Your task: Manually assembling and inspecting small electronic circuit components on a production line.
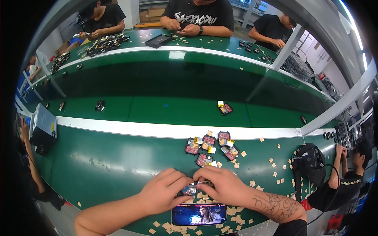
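My left hand (167,188) grips a small electronic device (189,190) with its circuit board showing, fingers over the far side and thumb near. From the other side, my right hand (221,184) bends its fingers in a pinch at the device's right edge; what lies between those fingertips is hidden. Just beyond my hands sits a group of opened dark device cases (192,146) with reddish boards and silver-yellow battery packs (212,150). Closer to me, below the device, a phone (199,214) lies lengthwise with a bright picture on its screen.
Small tan squares (237,218) litter the green bench (102,165). A white rail (118,128) borders a green conveyor belt (149,108) carrying another opened device (225,109). A box (43,125) stands left, a black backpack (311,161) right. Co-workers sit opposite and at both sides.
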Tool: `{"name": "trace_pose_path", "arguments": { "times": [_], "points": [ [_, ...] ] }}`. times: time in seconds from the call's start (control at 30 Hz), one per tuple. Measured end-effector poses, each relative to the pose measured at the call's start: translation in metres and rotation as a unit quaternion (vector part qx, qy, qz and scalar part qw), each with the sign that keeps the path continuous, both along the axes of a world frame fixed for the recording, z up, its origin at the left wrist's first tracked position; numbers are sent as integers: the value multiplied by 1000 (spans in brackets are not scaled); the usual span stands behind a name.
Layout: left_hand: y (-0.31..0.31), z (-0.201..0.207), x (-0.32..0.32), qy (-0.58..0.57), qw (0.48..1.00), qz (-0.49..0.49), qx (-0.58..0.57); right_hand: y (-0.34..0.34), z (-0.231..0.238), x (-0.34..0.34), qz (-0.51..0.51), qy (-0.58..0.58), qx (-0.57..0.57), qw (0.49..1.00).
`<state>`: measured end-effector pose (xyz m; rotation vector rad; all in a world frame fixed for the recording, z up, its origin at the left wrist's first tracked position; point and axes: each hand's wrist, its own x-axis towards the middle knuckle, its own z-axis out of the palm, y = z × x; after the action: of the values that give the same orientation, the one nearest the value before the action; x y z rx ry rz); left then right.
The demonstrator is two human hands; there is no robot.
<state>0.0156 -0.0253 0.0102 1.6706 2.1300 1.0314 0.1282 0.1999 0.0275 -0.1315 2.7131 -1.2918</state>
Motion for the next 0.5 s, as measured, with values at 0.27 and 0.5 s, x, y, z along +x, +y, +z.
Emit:
{"name": "trace_pose_path", "arguments": {
  "times": [0.27,0.5],
  "points": [
    [-7,-4,-8,50,997,-66,0,0,2,5,8,-17,2,1000],
    [-6,-3,-8,85,994,-64,4,13,4,7,45,-36,-48,997]
  ]
}}
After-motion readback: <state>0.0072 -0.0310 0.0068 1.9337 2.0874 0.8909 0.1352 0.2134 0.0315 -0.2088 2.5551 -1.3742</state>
